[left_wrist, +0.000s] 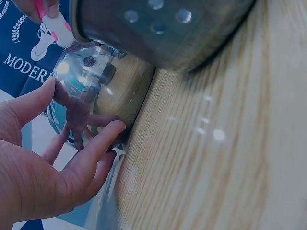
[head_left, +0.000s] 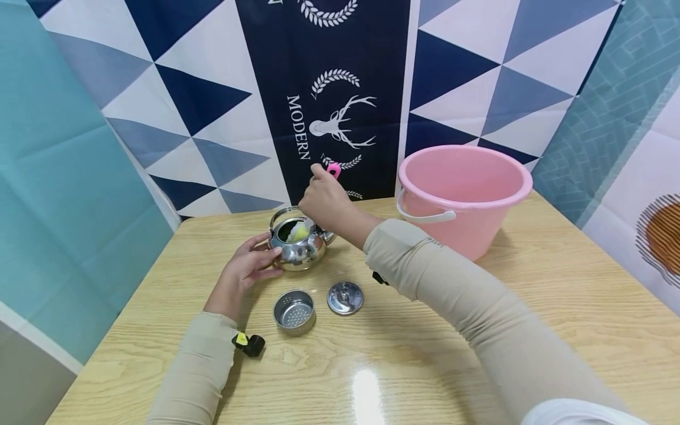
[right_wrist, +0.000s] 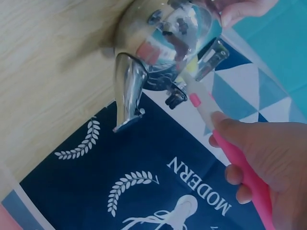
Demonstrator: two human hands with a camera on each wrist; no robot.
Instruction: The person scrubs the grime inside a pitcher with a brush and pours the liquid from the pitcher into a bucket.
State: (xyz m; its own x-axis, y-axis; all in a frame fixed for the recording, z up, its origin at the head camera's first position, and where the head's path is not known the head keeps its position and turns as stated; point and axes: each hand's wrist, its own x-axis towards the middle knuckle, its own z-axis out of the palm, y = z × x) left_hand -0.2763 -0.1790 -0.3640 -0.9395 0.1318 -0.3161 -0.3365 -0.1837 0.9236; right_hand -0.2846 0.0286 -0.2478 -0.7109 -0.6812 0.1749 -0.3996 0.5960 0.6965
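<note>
A shiny stainless-steel teapot [head_left: 300, 258] stands lidless on the table, its hoop handle [head_left: 275, 216] rising over the mouth. My left hand [head_left: 247, 264] holds the left side of its belly, thumb and fingers spread around the curve. Above the pot, my right hand [head_left: 330, 199] grips a cleaning brush by its pink handle [right_wrist: 245, 170]. The brush's white and yellow head [head_left: 299, 232] is down in the pot's opening. In the right wrist view the spout [right_wrist: 128, 91] shows, on the side away from my left hand.
Nearer me are a perforated metal strainer cup [head_left: 295, 323] and a round steel lid [head_left: 345, 297]. A pink bucket [head_left: 457, 230] with a white handle stands at the back right. Behind the wooden table [head_left: 425, 366] hangs a patterned cloth [head_left: 340, 53].
</note>
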